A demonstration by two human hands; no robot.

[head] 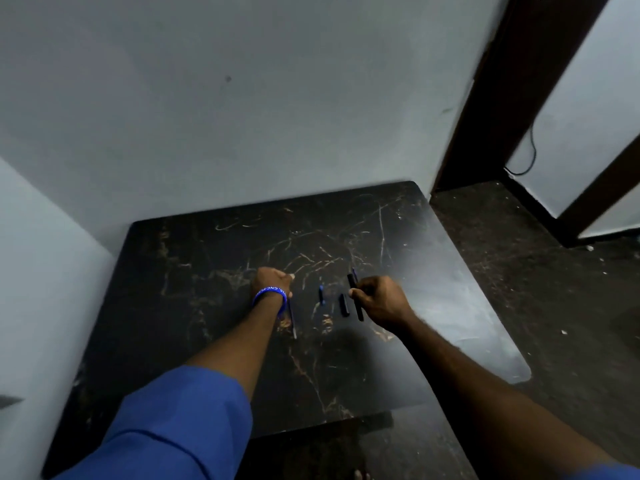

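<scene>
On a black marble-patterned table (214, 306), my right hand (379, 301) grips a black pen barrel (355, 299), which slants from above the hand down past my fingers. Just left of it lie a short black cap (343, 305) and a small blue cap (321, 294). My left hand (272, 282), with a blue wristband (268, 296), has its fingers curled and holds a thin refill or pen (292, 318) that sticks out below the wrist toward me. What the fingers enclose is hidden.
The table sits in a corner against pale walls (242, 116). A dark door frame (485, 109) stands at the right, with dark speckled floor (554, 306) beyond the table's right edge. A cable (531, 147) hangs by the doorway.
</scene>
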